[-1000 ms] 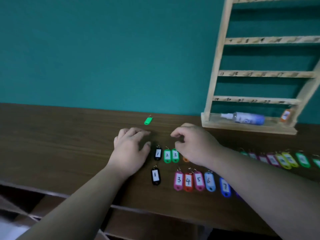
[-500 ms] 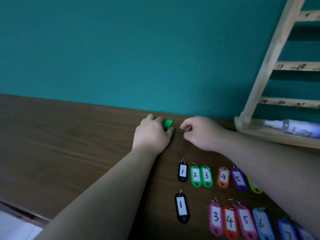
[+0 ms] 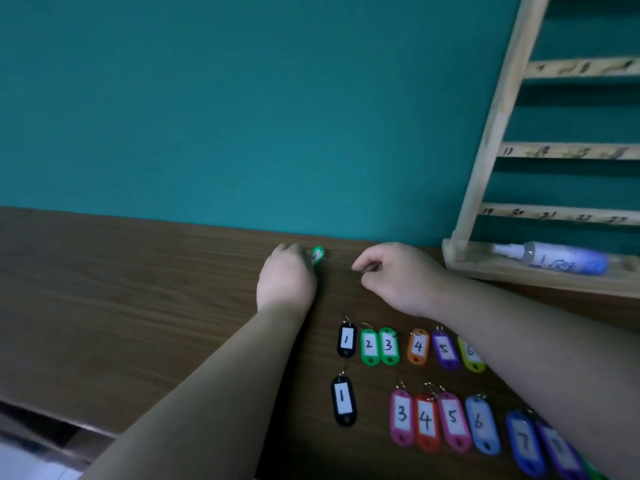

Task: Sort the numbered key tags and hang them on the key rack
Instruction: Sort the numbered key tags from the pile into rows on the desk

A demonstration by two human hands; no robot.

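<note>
wall (image 3: 242, 116): teal
table (image 3: 121, 289): dark brown, wood grain
rack (image 3: 486, 150): pale wood
my held tag (image 3: 317, 254): green
near 1 tag (image 3: 343, 401): black, white label
bottle (image 3: 561, 261): white, blue

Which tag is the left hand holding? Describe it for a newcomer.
Find the far edge of the wooden table by the teal wall, left of the key rack. There the left hand grips one green tag at its fingertips. Unlike every other tag, it lies outside the two numbered rows nearer the camera.

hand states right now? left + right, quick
Left hand: closed, fingertips pinching the green key tag.
Right hand: closed, fingers curled with thumb near fingertip, nothing visible in it.
</note>
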